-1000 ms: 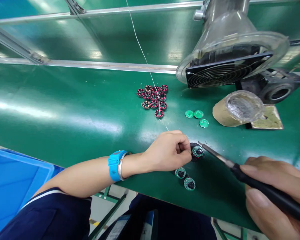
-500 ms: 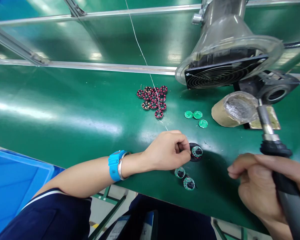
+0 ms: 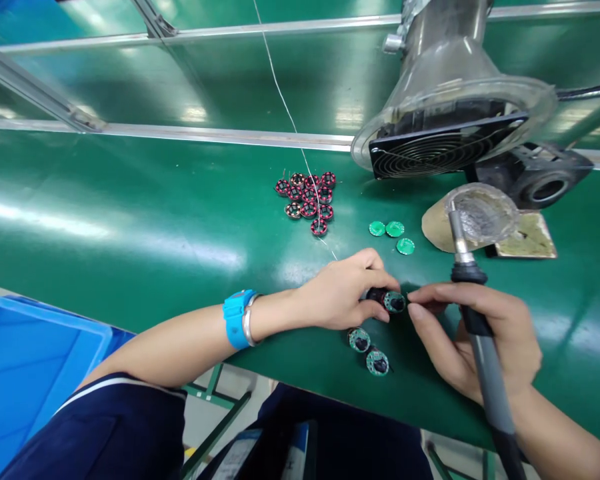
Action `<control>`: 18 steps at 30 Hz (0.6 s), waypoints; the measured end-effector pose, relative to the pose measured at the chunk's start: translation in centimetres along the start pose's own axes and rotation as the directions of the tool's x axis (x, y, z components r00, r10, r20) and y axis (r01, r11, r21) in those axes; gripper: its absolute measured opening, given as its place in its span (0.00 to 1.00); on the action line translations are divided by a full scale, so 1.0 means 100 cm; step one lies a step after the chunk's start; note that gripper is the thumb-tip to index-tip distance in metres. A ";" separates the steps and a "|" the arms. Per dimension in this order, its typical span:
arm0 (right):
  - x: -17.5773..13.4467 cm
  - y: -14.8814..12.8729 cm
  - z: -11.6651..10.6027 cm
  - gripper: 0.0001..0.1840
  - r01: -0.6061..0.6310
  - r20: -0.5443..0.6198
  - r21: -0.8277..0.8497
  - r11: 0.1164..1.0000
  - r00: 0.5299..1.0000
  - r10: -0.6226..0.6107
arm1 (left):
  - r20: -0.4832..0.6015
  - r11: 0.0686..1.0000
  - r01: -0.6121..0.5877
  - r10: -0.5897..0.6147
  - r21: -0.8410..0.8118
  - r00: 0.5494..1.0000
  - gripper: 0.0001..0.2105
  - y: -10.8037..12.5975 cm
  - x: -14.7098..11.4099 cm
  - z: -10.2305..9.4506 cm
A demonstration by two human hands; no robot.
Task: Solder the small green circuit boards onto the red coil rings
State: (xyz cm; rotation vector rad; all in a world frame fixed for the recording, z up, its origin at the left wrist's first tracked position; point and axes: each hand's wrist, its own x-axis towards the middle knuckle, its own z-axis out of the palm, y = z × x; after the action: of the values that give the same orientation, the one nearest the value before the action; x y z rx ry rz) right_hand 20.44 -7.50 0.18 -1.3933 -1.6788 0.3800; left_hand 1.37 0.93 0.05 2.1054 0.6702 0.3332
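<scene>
Between the thumb and fingers of my left hand (image 3: 347, 293) is a small round circuit board assembly (image 3: 394, 302), green with a dark centre, on a black base. A soldering iron (image 3: 485, 367) rests in my right hand (image 3: 495, 333), its metal tip pointing away from me. The thumb and forefinger of that hand pinch together beside the board's right edge; whether they hold a wire there is too small to tell. Two similar round boards (image 3: 359, 340) lie just below my left hand. Solder wire (image 3: 280, 93) hangs from above and runs down toward my left hand.
Several red-and-black wound coil rings (image 3: 309, 193) lie in a cluster mid-table. Three green discs (image 3: 395, 229) sit to their right. Beyond stand a tape-covered cup (image 3: 443, 223), a sponge tray (image 3: 530, 237), an iron holder (image 3: 545, 183) and a fume hood with fan (image 3: 445, 147). A blue bin (image 3: 40, 360) is at left.
My right hand has moved left with the soldering iron, up to the board. My left fingers have gone from curled beside the assembly to gripping around it.
</scene>
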 end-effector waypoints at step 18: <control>0.002 0.002 0.004 0.23 0.324 0.124 0.004 0.946 0.938 -0.322 | -0.085 0.948 0.107 -0.139 -0.301 0.987 0.07 0.004 -0.008 -0.001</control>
State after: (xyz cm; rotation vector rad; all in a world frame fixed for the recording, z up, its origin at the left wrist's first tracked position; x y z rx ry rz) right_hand 20.27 -7.17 -0.08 -1.0958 -1.9783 0.2677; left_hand 0.79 0.31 0.44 1.7624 0.7601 0.4479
